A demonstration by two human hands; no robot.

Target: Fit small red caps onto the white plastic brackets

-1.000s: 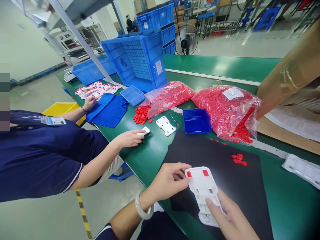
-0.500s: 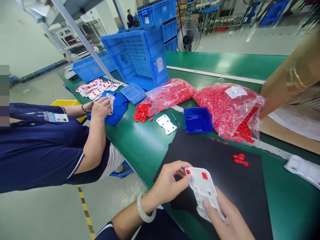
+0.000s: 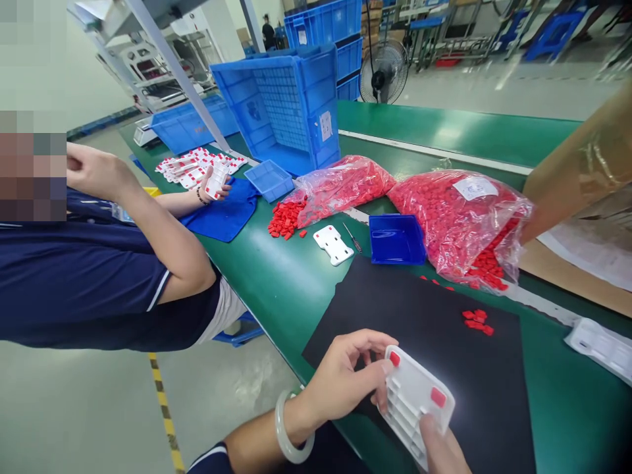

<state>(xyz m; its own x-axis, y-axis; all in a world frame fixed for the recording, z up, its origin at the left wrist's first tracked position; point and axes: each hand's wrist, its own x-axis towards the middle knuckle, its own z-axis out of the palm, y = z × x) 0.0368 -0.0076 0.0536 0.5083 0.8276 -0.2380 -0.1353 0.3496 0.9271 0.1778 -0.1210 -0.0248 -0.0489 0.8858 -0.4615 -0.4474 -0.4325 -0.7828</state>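
At far left, a co-worker in a navy polo shirt (image 3: 83,289) sits side-on to the green worktop (image 3: 276,289), with one hand (image 3: 93,172) raised and the other hand (image 3: 220,191) holding a small white part (image 3: 217,179) upright above a blue cloth (image 3: 222,220). Behind that hand lies a spread of white strips marked with red (image 3: 197,164). Past them stands a tilted blue plastic crate (image 3: 281,105), with a small blue tray (image 3: 269,181) at its foot. A loose heap of red pieces (image 3: 286,217) sits against a clear bag of red pieces (image 3: 343,191), and a white plate (image 3: 333,245) lies flat just beside a small screwdriver (image 3: 351,237).

In front, over a black mat (image 3: 345,309), the person's left hand (image 3: 340,378), wearing a pale bangle (image 3: 293,434), has its grip closed on one edge of a white moulded plastic plate (image 3: 415,401). The right hand (image 3: 442,447) clamps the plate's lower edge. The plate is tilted, with two red pads (image 3: 438,397) on its face.

Further right are a blue bin (image 3: 396,239), a large bag of red pieces (image 3: 459,224), a small red cluster (image 3: 476,322) on the mat, another white plate (image 3: 600,349) and brown cardboard (image 3: 577,158).
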